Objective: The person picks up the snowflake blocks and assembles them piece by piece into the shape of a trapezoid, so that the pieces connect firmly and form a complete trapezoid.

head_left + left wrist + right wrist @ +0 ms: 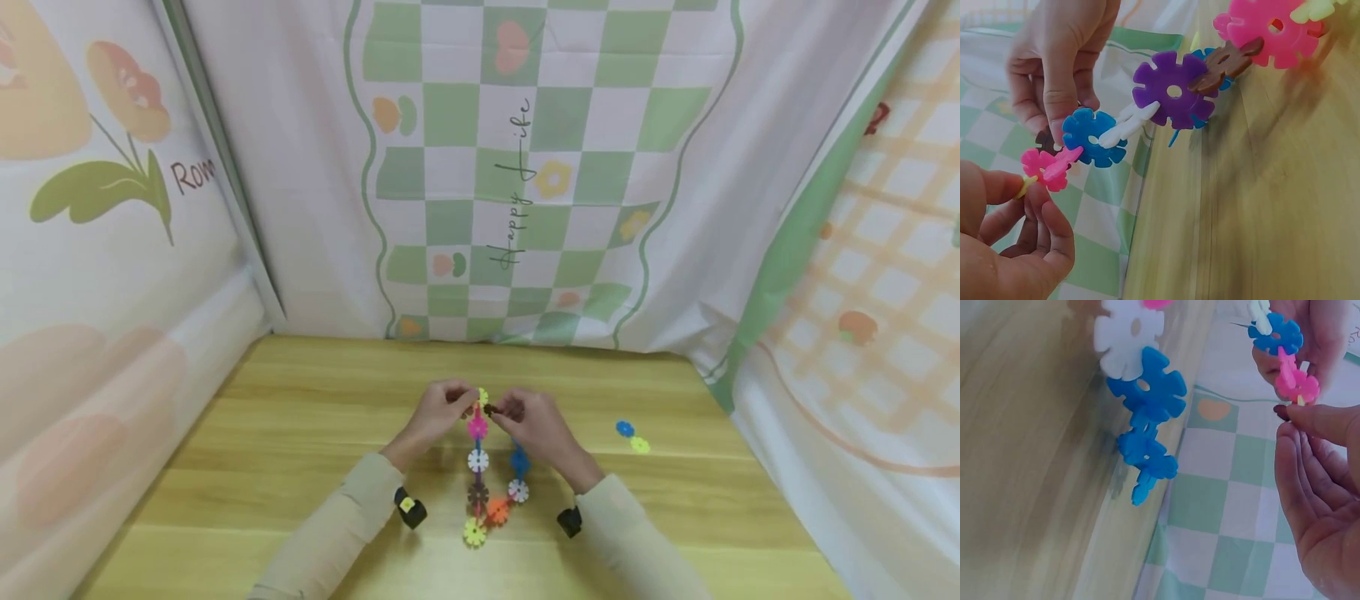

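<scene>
A chain of slotted plastic snowflake discs stands before me, with a pink disc [477, 428], a white disc [478, 460] and a brown disc [478, 495] down its near-vertical run. At its upper end my left hand [442, 414] pinches a yellow disc [1027, 186] between thumb and fingers. Close beside it, my right hand [536, 427] pinches a dark brown disc [1280, 412] by thumb and fingertip, right at the pink and yellow pieces. The chain bends at a lower yellow disc [474, 532], continues through an orange disc [497, 511], and ends in blue discs [1147, 453].
Two loose-looking discs, a blue one [625, 428] and a yellow one [640, 445], lie on the wooden table [315, 400] to the right. A checked curtain [502, 167] hangs behind the table, with printed cloths at both sides.
</scene>
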